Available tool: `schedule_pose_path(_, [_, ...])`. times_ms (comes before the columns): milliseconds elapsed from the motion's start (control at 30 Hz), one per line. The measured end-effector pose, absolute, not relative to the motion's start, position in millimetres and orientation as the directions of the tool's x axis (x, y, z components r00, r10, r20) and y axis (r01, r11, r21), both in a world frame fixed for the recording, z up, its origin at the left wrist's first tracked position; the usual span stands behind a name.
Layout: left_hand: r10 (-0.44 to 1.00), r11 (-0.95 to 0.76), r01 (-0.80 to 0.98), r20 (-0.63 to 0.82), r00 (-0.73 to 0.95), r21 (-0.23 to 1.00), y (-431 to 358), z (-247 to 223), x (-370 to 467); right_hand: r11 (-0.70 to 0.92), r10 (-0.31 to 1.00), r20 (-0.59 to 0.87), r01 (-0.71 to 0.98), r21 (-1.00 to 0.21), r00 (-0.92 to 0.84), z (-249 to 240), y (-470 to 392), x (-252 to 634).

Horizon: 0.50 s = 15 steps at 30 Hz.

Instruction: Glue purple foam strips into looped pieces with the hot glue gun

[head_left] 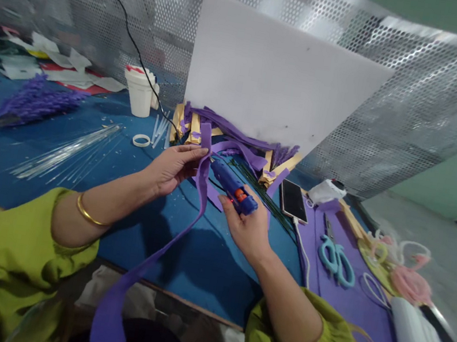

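One long, drooping purple strip (203,191), pinched in left fingers (192,155), right fingers (227,209) gripping glue gun (226,176)

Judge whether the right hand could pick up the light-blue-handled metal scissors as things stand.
Probably not yet: the right hand holds the dark-blue glue gun. Otherwise the way looks fairly free; the scissors lie uncovered to its right, past a thin white cable.
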<state>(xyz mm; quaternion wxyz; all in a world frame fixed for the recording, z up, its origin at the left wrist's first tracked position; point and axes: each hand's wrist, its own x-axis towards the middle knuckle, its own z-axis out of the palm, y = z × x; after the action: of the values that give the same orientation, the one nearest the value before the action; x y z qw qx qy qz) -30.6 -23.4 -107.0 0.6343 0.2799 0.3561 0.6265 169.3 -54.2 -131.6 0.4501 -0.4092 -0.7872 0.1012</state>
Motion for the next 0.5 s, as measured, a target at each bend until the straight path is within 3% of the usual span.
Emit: schedule_pose_path(500, [0.989, 0.115, -0.649, -0.150, 0.001, 0.752, -18.9, -107.4, -31.9, 0.639, 0.748, 0.611, 0.529, -0.558, -0.258, -132.6, -55.4, 168.6])
